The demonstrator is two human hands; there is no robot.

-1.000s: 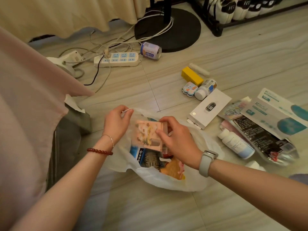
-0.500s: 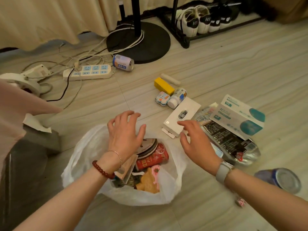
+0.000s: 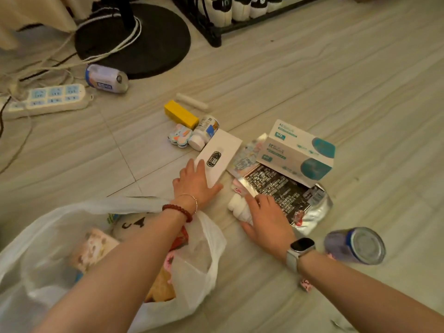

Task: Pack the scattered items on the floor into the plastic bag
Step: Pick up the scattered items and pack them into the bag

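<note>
Floor tiles [image 3: 336, 80] carry everything, with the white plastic bag [image 3: 192, 272] lying open at lower left, snack packs and a red can inside it. Beyond it sit the mask box [image 3: 298, 152] atop a silver foil pouch [image 3: 310, 207], then the flat white box [image 3: 222, 157]. The left hand [image 3: 194, 186] rests spread on that white box's near end, the right hand [image 3: 266, 219] flat over a white bottle [image 3: 237, 207]; whether either grips, I cannot tell.
</note>
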